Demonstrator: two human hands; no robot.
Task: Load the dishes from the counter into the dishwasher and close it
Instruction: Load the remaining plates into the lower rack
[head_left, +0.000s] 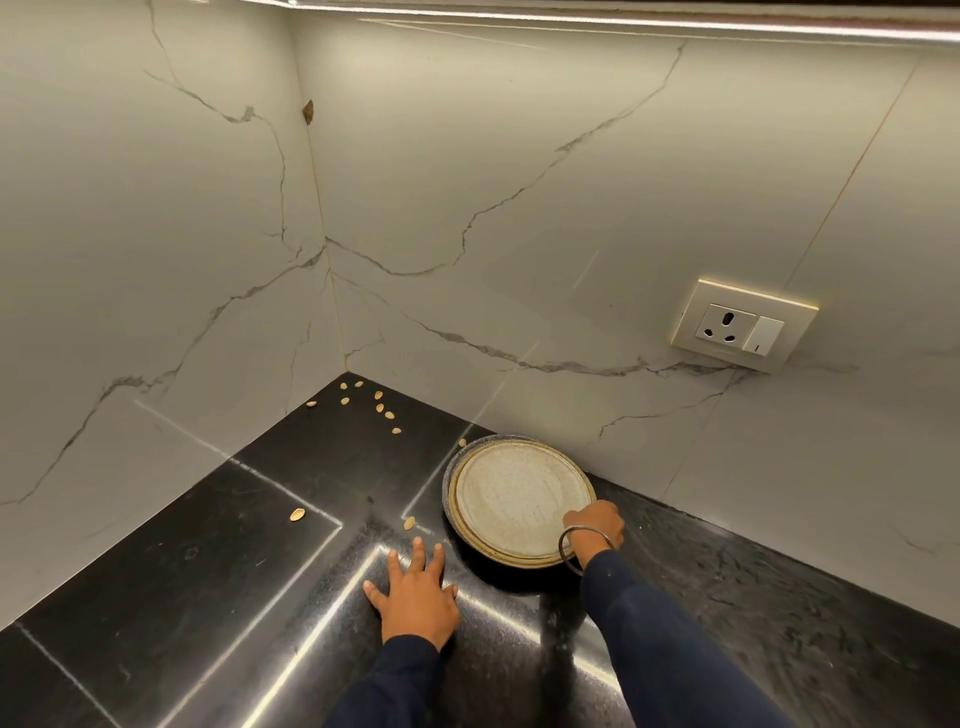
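Plate (511, 496) on counter (208, 597); right grip (595, 525) clasps near-right rim.

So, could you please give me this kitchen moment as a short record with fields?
dish: round speckled beige ceramic plate, flat on glossy black stone counter
right hand: grips the plate's near-right rim
left hand: fingers spread, resting flat on the counter
debris: pale seeds scattered toward the corner
wall: white socket with switch
dishwasher: not visible

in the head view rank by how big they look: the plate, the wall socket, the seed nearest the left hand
1. Round speckled stoneware plate
2. Cream wall socket with switch; farther away, so unsure
3. Pale oval seed on the counter
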